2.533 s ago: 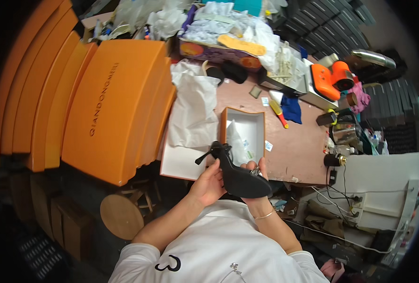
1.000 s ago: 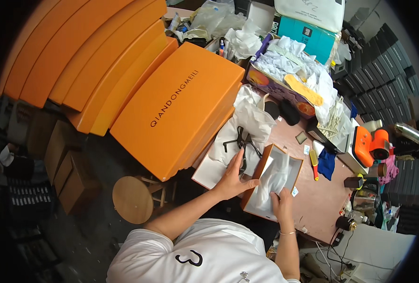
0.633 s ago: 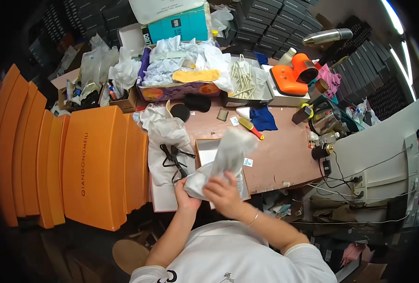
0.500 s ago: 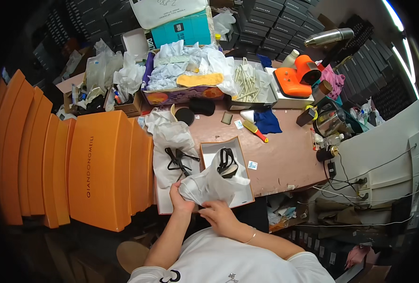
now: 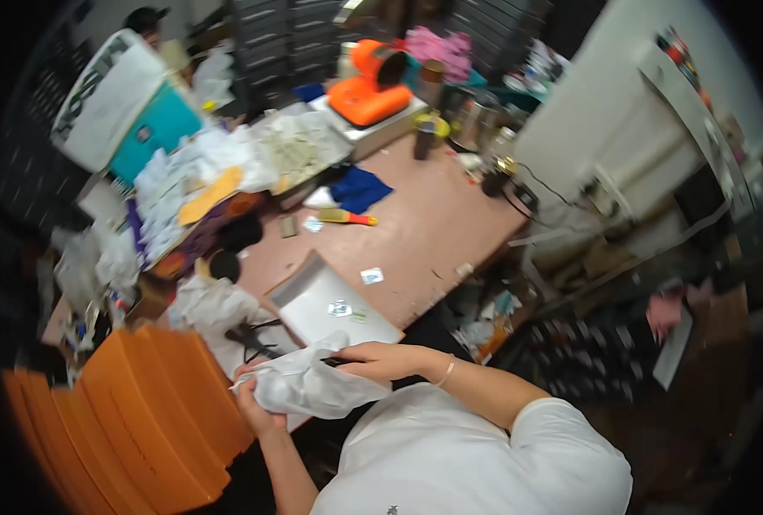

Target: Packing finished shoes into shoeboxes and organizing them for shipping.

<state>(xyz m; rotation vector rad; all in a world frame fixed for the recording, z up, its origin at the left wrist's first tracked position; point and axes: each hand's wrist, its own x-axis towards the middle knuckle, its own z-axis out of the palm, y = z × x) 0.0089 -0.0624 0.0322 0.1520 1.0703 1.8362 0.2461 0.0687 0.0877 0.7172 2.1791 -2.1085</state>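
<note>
A black strappy sandal sits mostly hidden in white tissue paper [image 5: 313,390], held up before my body. My left hand [image 5: 259,405] is closed around the left end of this bundle. At its upper right opening, my right hand [image 5: 379,362] has its fingers pressed together against the paper and the dark straps [image 5: 334,361]. Motion blur hides the exact grip of its fingertips. Just beyond the bundle lies an open box [image 5: 313,296], white inside, with a small label and a green strip in it. More black straps [image 5: 257,339] rest on white paper to its left.
Orange boxes [image 5: 154,421] are stacked at the left. A yellow and red brush [image 5: 347,218], a blue cloth [image 5: 360,189] and a label [image 5: 372,275] lie on the pink table [image 5: 441,223]. An orange device [image 5: 368,99] stands at the back. A cable [image 5: 553,193] runs at the right.
The view has swung right and tilted. My right hand has moved from the bundle's near edge up to its opening by the straps. The bundle has left the box and come toward my body.
</note>
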